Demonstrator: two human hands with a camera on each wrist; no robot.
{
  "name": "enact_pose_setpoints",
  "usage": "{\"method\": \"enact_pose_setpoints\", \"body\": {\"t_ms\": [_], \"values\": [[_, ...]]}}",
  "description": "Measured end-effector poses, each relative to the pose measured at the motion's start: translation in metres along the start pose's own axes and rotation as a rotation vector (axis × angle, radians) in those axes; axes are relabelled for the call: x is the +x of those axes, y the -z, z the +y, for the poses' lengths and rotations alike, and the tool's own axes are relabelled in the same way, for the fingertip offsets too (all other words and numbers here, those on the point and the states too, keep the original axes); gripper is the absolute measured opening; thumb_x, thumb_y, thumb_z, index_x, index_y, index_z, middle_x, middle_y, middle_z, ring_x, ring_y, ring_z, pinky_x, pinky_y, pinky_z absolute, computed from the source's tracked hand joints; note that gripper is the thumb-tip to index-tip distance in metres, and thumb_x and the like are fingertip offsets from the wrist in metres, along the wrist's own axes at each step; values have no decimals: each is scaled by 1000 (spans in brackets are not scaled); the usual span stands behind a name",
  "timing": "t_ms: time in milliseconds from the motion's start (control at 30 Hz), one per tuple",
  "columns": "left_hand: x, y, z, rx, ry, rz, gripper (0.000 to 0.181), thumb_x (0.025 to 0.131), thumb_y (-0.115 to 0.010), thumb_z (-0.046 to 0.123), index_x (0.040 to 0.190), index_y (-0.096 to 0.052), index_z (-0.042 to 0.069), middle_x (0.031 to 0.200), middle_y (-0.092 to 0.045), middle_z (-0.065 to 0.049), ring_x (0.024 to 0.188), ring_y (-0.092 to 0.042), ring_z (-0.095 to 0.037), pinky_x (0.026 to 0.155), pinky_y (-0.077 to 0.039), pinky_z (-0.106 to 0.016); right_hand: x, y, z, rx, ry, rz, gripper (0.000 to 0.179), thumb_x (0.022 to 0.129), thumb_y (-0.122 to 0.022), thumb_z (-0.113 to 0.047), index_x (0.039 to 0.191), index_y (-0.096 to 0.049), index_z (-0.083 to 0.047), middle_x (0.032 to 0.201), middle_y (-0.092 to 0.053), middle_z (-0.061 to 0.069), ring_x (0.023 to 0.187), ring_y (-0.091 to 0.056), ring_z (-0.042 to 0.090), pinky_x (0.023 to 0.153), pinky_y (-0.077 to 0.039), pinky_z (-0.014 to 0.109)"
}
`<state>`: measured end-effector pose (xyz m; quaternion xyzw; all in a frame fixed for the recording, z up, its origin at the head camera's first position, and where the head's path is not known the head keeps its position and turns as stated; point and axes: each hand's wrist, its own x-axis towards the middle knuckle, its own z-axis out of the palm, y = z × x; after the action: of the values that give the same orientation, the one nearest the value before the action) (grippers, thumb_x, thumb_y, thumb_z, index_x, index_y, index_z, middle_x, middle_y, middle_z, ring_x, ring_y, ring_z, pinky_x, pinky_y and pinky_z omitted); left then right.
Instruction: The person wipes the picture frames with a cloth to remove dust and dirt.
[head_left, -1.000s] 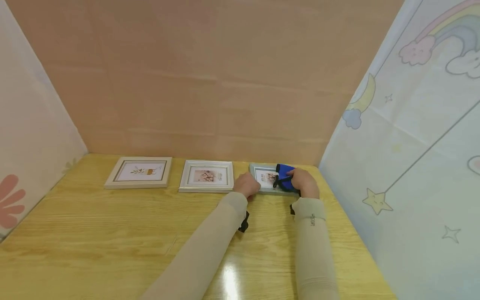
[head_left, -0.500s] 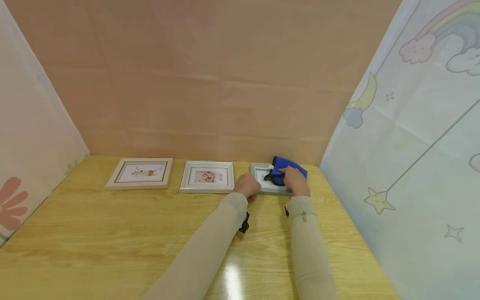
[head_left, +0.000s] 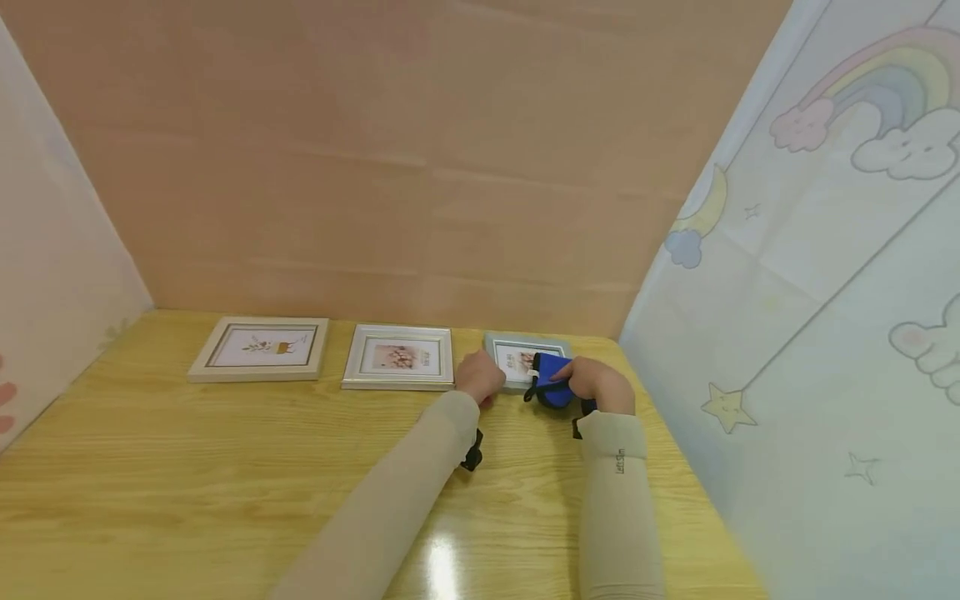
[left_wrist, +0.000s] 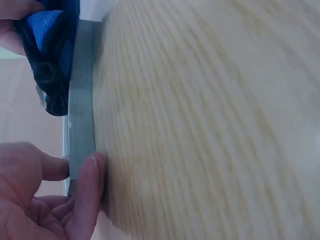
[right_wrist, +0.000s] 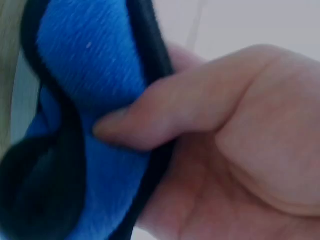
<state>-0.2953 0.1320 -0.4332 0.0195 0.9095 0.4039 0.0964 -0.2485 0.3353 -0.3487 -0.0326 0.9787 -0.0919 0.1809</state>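
Observation:
A grey-green picture frame [head_left: 512,385] lies flat at the right end of the row, a flower print behind its pane. Its left corner is pinched by my left hand [head_left: 480,377]; in the left wrist view the thumb and a finger [left_wrist: 91,185] are on either side of the frame's edge. My right hand [head_left: 602,385] grips a folded blue cloth [head_left: 551,367] with black trim over the frame's front right part. In the right wrist view the thumb [right_wrist: 145,117] presses into the blue cloth [right_wrist: 92,55]. The cloth hides part of the picture.
A silver-white picture frame [head_left: 400,382] lies just left of my left hand, and a cream one [head_left: 255,374] farther left. All rest on the wooden table [head_left: 225,475]. An orange-brown backdrop [head_left: 375,192] rises behind, and a printed white wall [head_left: 810,333] stands on the right.
The cloth first slid up and left toward the frame's back edge, then came down to its front edge with my right hand. My left hand stays at the frame's corner.

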Motion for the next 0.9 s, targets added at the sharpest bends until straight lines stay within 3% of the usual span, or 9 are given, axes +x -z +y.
{"method": "enact_pose_setpoints", "body": {"t_ms": [133,233,400,467,533,600,700,767,900], "values": [[-5,12,-5,-33,-56,5,45,110,-62,23,70,-70,5,54,-69,-7,45,-70,-20,48,-56,-28,-5,0,5,64,36,94,74,92,-33,14,151,-66,-16,163,-52,29,134,-59,39,88,-43,41],[-16,29,-8,-49,-129,49,39,113,-56,28,97,-78,0,68,-76,-12,50,-72,-19,52,-54,-28,-11,3,1,116,84,155,77,90,-33,12,157,-60,-15,164,-51,30,118,-55,36,90,-43,44],[-46,71,-17,-68,-254,139,49,114,-55,31,158,-57,9,104,-81,-18,51,-54,-13,53,-43,-29,-24,4,-31,138,221,181,76,91,-35,9,160,-57,-17,163,-55,25,118,-56,34,94,-43,45],[-61,88,-23,-43,-286,166,51,113,-56,32,161,-54,12,119,-80,-16,59,-55,-15,57,-45,-31,-27,0,-53,90,310,175,72,94,-37,9,157,-60,-15,160,-59,23,122,-60,33,98,-48,46],[-73,103,-30,7,-299,167,52,112,-58,33,160,-55,13,126,-79,-15,74,-69,-21,67,-56,-37,-28,-6,-77,19,382,157,67,98,-38,10,155,-62,-14,160,-60,21,133,-64,35,110,-53,48],[-83,114,-35,89,-304,143,53,111,-60,34,159,-56,12,140,-74,-13,102,-76,-28,88,-62,-45,-26,-14,-97,-38,437,121,63,100,-40,10,152,-66,-16,159,-62,17,126,-68,33,104,-56,46],[-92,125,-40,189,-317,26,56,110,-62,34,160,-55,10,149,-70,-16,131,-70,-36,110,-58,-55,-20,-30,-115,-80,457,9,58,103,-47,11,146,-71,-20,158,-64,10,134,-68,31,106,-56,42],[-96,128,-42,235,-328,-62,57,109,-65,33,160,-54,9,153,-67,-17,136,-67,-36,115,-55,-56,-15,-39,-118,-86,450,-74,53,103,-57,8,143,-74,-22,157,-66,7,134,-68,27,103,-57,40],[-103,124,-43,276,-346,-201,61,106,-72,30,159,-55,6,157,-63,-18,141,-64,-36,119,-53,-55,-9,-41,-108,-61,469,-170,49,101,-76,-12,148,-70,-22,160,-63,5,153,-55,32,123,-50,52]]}}
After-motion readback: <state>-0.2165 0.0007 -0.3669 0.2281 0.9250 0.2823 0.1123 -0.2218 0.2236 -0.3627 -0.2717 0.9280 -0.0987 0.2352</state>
